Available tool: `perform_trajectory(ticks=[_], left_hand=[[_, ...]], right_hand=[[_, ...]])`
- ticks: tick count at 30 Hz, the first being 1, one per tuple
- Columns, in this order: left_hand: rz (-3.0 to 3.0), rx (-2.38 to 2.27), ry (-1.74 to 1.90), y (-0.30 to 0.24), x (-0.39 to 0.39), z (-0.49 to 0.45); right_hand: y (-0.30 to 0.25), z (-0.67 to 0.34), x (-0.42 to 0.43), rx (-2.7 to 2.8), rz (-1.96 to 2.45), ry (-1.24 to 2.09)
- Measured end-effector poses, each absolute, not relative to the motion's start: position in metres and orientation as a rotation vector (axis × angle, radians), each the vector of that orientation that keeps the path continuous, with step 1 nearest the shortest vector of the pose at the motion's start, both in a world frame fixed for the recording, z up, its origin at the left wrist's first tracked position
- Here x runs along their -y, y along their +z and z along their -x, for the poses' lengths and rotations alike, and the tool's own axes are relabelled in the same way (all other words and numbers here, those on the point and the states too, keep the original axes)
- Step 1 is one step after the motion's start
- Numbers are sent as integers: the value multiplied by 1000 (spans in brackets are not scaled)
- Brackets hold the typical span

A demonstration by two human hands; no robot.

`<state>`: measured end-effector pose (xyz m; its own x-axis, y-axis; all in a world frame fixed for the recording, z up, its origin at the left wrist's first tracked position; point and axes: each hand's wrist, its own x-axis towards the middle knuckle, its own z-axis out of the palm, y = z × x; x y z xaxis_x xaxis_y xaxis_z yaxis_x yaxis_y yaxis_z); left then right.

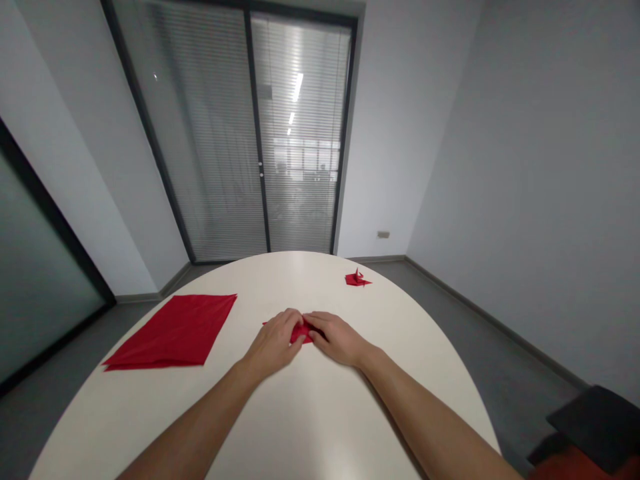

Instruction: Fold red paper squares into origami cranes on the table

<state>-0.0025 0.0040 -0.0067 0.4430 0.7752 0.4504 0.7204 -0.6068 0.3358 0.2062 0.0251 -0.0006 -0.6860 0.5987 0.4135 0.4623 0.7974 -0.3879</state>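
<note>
A small piece of folded red paper [301,331] lies on the white table in front of me, mostly covered by my hands. My left hand [277,340] grips it from the left, fingers curled over it and the thumb at its near edge. From the right, my right hand [336,335] pinches its other side, fingertips and thumb close together on the paper. The fingertips of both hands nearly meet at its far edge. A thin red tip pokes out past my left hand. The exact folds are hidden under my fingers.
A stack of large red paper sheets [173,331] lies on the table [295,413] at the left. Near the far right edge sits a folded red paper crane [357,279]. A dark chair [600,427] stands at the lower right. Glass doors with blinds [215,133] are beyond the table.
</note>
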Motion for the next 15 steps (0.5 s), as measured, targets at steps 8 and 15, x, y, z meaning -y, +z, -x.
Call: perform_trajectory(ticks=[8, 15], left_hand=[[-2606, -1335, 815, -6, -3, 3], [-2618, -1393, 772, 2, -1, -1]], right_hand=[[2, -209, -19, 2583, 912, 425], [7, -206, -8, 2626, 1142, 532]])
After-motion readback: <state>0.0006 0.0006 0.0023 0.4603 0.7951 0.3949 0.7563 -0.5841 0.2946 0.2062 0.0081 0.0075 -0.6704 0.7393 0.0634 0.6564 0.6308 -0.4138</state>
